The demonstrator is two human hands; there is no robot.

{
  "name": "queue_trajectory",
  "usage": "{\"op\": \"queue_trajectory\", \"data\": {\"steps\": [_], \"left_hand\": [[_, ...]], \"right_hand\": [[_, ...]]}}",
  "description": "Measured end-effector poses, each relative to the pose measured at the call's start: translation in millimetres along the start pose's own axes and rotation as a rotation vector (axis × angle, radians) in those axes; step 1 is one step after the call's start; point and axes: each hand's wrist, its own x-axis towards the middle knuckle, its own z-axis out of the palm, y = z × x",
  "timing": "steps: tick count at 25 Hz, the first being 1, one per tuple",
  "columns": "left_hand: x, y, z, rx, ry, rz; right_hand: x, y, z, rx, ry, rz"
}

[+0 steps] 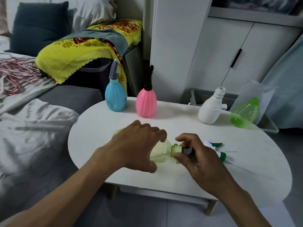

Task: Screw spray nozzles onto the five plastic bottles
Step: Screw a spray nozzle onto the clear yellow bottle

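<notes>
A pale yellow-green bottle (pixel 161 153) lies on its side over the white table (pixel 180 171), gripped round its body by my left hand (pixel 136 148). My right hand (pixel 195 154) pinches the green-collared spray nozzle (pixel 177 149) at the bottle's neck. A blue bottle (pixel 115 97) and a pink bottle (pixel 146 102) stand at the back with nozzles on. A white bottle (pixel 210 110) and a green ribbed bottle (pixel 245 113) stand at the right with bare necks. A loose white-and-green nozzle (pixel 216 149) lies behind my right hand.
A bed with grey sheets (pixel 32 128) runs along the left. A yellow flowered cloth (pixel 85 49) covers a box behind the table. White cupboards (pixel 229 54) stand at the back right, with a clear bin (pixel 268 126) by the table's right edge.
</notes>
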Motion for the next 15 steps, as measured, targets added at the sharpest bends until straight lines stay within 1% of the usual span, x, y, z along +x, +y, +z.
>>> {"op": "queue_trajectory", "data": {"steps": [7, 12, 15], "left_hand": [[2.0, 4.7, -0.7, 0.034, 0.081, -0.002], [3.9, 8.3, 0.6, 0.057, 0.093, 0.012], [4.7, 7.6, 0.4, 0.028, 0.11, 0.007]], "right_hand": [[1.3, -0.7, 0.6, 0.063, 0.077, -0.003], [-1.2, 0.3, -0.2, 0.074, 0.077, 0.022], [-0.4, 1.3, -2.2, 0.054, 0.069, 0.048]]}}
